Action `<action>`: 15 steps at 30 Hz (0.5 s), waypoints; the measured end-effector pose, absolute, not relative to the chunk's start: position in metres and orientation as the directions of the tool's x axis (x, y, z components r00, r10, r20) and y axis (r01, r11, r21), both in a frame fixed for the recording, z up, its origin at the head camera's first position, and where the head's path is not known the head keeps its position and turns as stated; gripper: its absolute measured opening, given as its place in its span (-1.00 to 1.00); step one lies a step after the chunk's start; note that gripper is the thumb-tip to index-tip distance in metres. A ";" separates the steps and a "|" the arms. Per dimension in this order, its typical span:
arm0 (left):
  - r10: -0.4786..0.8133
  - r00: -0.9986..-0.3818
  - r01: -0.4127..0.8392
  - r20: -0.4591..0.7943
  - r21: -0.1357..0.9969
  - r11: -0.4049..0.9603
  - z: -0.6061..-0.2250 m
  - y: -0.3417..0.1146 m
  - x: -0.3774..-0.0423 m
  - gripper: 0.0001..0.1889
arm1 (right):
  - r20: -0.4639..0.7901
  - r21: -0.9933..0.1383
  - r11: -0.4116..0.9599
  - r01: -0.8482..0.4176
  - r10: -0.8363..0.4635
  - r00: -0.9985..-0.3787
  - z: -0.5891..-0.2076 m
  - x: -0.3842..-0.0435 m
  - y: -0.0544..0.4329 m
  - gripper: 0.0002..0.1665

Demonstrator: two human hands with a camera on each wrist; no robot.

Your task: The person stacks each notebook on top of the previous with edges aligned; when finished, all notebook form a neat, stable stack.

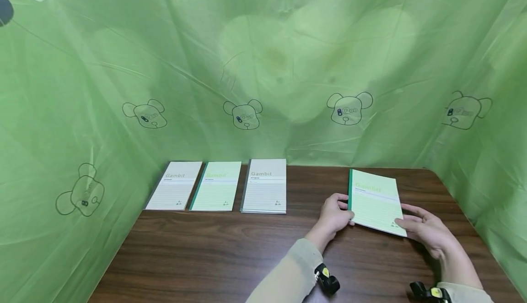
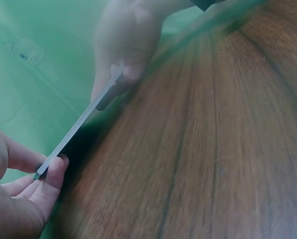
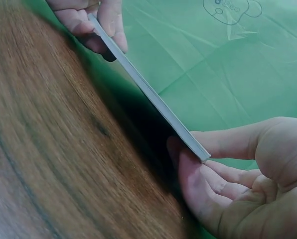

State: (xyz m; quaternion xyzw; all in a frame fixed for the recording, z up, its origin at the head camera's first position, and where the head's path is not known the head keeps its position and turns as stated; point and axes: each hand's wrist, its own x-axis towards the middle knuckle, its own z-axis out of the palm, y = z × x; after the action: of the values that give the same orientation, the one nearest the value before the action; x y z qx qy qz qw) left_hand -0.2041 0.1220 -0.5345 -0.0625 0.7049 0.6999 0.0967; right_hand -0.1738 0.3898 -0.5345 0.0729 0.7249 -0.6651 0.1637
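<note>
A pale green notebook (image 1: 375, 202) with a dark green spine and "Gambit" on its cover is held by both hands over the right side of the table. My left hand (image 1: 335, 215) pinches its lower left corner at the spine, and my right hand (image 1: 430, 230) grips the lower right corner with the thumb on the cover. Seen edge-on in the right wrist view, the notebook (image 3: 156, 102) is thin and slants between the two hands, with a dark shadow under it. In the left wrist view, fingers (image 2: 54, 172) lie below its edge.
Left of the hands, a white grey-spined notebook (image 1: 174, 188), a pale green one (image 1: 216, 188) and a white grey-spined stack (image 1: 264, 191) lie in a row along the back of the brown wooden table (image 1: 185, 257). Green cloth (image 1: 288, 65) with bear drawings hangs behind and on both sides.
</note>
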 end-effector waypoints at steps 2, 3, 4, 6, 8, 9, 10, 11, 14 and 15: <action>0.048 -0.975 -0.217 -0.218 0.976 0.022 -0.533 0.119 -0.205 -0.50 | -0.335 -0.939 0.120 0.322 -0.108 -0.936 -0.533 -0.174 0.387 0.05; 0.052 -0.976 -0.208 -0.209 0.978 0.026 -0.532 0.117 -0.205 -0.50 | -0.330 -0.940 0.132 0.315 -0.109 -0.938 -0.533 -0.175 0.386 0.05; 0.054 -0.978 -0.201 -0.203 0.979 0.034 -0.531 0.115 -0.205 -0.49 | -0.323 -0.941 0.147 0.306 -0.111 -0.940 -0.532 -0.175 0.384 0.05; 0.053 -0.979 -0.195 -0.197 0.980 0.047 -0.529 0.111 -0.206 -0.48 | -0.318 -0.941 0.155 0.301 -0.098 -0.943 -0.531 -0.176 0.380 0.05; 0.050 -0.981 -0.184 -0.187 0.981 0.064 -0.528 0.106 -0.206 -0.48 | -0.307 -0.941 0.180 0.288 -0.092 -0.947 -0.531 -0.177 0.374 0.05; 0.047 -0.982 -0.178 -0.182 0.982 0.070 -0.527 0.104 -0.206 -0.47 | -0.298 -0.941 0.197 0.276 -0.093 -0.950 -0.530 -0.177 0.371 0.04; 0.043 -0.982 -0.178 -0.182 0.981 0.074 -0.527 0.101 -0.206 -0.47 | -0.294 -0.939 0.211 0.271 -0.088 -0.952 -0.530 -0.177 0.368 0.04; 0.040 -0.983 -0.175 -0.179 0.982 0.075 -0.526 0.097 -0.205 -0.47 | -0.293 -0.937 0.224 0.269 -0.080 -0.953 -0.529 -0.178 0.364 0.05; 0.040 -0.985 -0.164 -0.167 0.984 0.074 -0.522 0.083 -0.203 -0.46 | -0.273 -0.936 0.254 0.245 -0.081 -0.959 -0.528 -0.177 0.351 0.03; 0.043 -0.986 -0.159 -0.163 0.984 0.074 -0.522 0.078 -0.202 -0.45 | -0.270 -0.936 0.256 0.242 -0.076 -0.960 -0.527 -0.177 0.346 0.02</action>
State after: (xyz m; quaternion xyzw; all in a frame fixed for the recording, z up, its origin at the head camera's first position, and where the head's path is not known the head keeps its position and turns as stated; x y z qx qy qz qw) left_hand -0.2025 0.0781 -0.5215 -0.0400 0.7290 0.6793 0.0743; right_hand -0.1767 0.3458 -0.5270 0.0532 0.7815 -0.6076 0.1311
